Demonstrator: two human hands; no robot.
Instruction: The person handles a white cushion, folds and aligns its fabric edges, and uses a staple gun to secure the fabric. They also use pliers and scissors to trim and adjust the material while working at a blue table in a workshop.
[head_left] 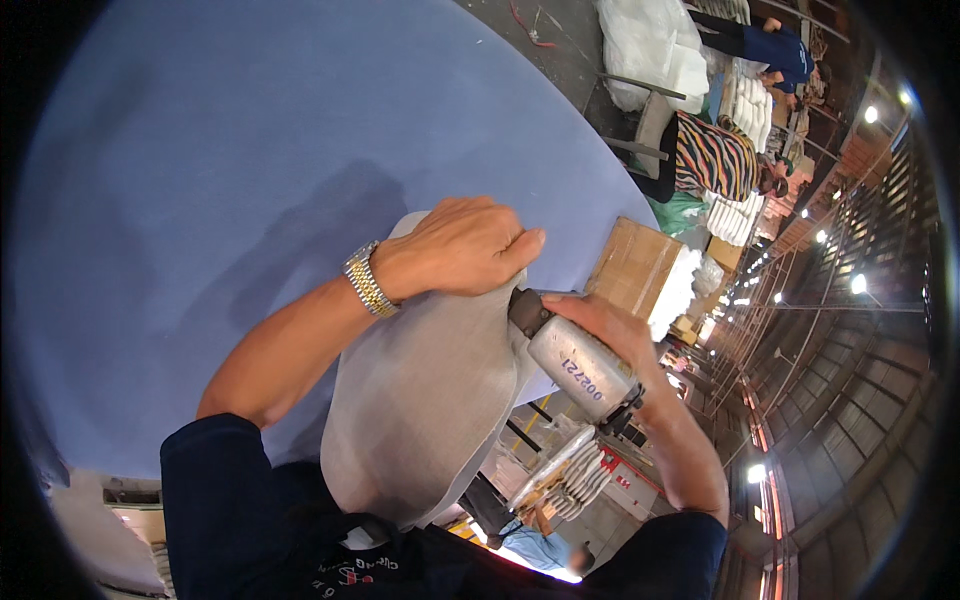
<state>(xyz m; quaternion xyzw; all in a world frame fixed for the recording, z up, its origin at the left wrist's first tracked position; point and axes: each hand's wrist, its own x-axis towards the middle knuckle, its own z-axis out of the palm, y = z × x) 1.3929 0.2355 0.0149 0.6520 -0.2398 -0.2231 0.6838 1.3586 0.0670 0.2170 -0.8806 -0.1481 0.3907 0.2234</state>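
A flexible grey-beige sheet [420, 390], fabric-like, hangs in front of my body with its edges curling. My left hand [465, 247] is closed over the upper edge of this sheet, its thumb pointing right; a silver and gold watch [368, 279] circles that wrist. In my right hand [612, 328] is a handheld power tool [585, 368] with a silver cylindrical motor body. The tool's dark head [528, 312] meets the sheet's right edge, just below my left thumb. What lies under the sheet there is hidden.
A broad blue surface [200, 150] spreads out at left and behind my hands. To the right stand a cardboard box [628, 268], clear plastic bags [650, 55] and white stacks [735, 215]. Several other people are around, one in a striped top [715, 157], another in light blue [535, 545].
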